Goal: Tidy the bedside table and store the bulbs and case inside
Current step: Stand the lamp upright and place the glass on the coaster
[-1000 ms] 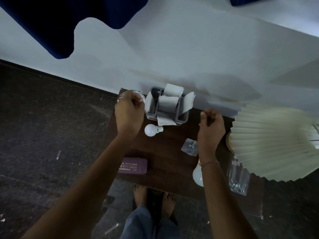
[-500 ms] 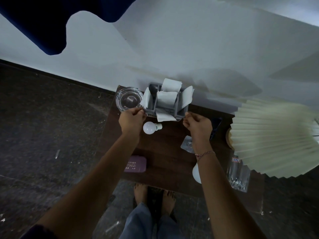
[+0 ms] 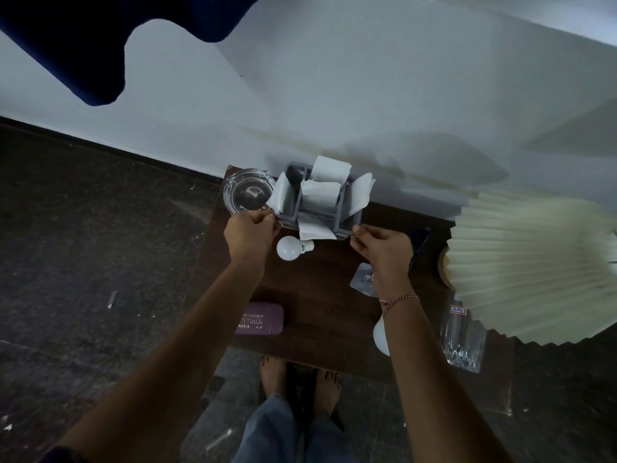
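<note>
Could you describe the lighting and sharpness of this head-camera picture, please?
Head view: dim, bluish light; a soft shadow lies on the wall beside the pleated lamp shade; the wide lens leaves the wall's base slanted; print on the purple case is partly blurred.

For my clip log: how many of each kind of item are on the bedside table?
White bulbs: 2
Purple case: 1
Grey paper holder: 1
Glass ashtray: 1
Drinking glass: 1
Clear packet: 1
Pleated lamp: 1
Dark item, unclear: 1
Total: 9
</note>
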The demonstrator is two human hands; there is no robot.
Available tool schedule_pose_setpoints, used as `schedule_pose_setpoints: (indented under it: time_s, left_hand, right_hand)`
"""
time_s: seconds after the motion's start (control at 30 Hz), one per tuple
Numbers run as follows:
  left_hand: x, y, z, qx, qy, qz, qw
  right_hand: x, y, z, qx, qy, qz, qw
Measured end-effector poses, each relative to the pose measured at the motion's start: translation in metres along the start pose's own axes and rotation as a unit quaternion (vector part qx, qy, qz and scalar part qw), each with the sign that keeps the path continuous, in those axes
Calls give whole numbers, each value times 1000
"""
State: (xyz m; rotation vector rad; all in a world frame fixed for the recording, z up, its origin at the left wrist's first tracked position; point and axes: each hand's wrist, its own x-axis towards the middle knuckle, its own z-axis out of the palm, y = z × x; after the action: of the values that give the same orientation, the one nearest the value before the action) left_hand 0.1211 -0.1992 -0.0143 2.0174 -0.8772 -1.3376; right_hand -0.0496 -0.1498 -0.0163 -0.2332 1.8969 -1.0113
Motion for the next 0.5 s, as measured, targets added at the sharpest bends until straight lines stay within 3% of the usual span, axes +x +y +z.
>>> schedule_pose_setpoints:
  time_s: [0.27,0.5]
  left_hand:
    - [-1,-3,-5,67,-7,35,997]
    - [-44,-22,-19,106,45,64,991]
  right_hand:
    - [-3,4,-3,-3,-10,-5,1000]
    - [-51,20,-46,-63,-6,-8,998]
